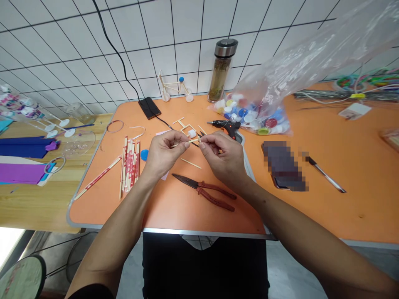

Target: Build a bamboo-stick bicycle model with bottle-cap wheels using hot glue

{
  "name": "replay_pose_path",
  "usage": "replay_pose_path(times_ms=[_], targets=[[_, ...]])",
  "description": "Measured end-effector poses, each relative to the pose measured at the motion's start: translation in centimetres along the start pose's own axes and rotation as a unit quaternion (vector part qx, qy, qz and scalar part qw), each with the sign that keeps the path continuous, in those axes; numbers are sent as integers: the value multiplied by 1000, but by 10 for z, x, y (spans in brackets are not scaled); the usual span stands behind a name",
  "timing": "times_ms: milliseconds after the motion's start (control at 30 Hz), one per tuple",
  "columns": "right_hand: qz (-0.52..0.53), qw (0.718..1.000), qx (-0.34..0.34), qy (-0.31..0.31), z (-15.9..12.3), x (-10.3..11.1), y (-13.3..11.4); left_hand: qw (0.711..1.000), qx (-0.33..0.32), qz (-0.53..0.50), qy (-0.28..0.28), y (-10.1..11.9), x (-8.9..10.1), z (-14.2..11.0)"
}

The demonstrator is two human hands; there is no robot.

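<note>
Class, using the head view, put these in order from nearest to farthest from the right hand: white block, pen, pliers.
1. Pliers, just on the body side of the right hand.
2. Pen, off to the right.
3. White block, far right, towards the wall.

Worktop (311, 216) is smooth and orange, kinda satin, edged in shiny silver metal. Pliers (188, 181) are dark, dull metal up front, with matt reddish-brown coated handles. Pale, matt wooden sticks (190, 163) are seen near the middle, more at left partly wrapped in red-printed wrappers (130, 166). The far bag (268, 99) is clear, crinkly, glossy plastic, filled with plastic caps (249, 117). The tall bottle (220, 70) is see-through and glossy, topped with brushed-looking metal. Wall tiles (187, 20) look smooth, lightly glossy.
</note>
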State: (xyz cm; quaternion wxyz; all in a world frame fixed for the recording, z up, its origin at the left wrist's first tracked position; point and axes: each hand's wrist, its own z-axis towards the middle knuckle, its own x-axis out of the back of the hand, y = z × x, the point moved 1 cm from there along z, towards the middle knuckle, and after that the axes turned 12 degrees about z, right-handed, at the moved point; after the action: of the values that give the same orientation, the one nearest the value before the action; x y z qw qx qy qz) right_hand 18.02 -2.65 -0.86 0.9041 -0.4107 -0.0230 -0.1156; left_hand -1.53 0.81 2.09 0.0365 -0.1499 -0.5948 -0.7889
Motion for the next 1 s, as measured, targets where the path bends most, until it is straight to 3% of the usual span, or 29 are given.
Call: replay_pose_path(times_ms=[1000], targets=[[53, 996, -75, 4, 2, 1, 5, 999, 9, 43, -21, 1, 1, 0]])
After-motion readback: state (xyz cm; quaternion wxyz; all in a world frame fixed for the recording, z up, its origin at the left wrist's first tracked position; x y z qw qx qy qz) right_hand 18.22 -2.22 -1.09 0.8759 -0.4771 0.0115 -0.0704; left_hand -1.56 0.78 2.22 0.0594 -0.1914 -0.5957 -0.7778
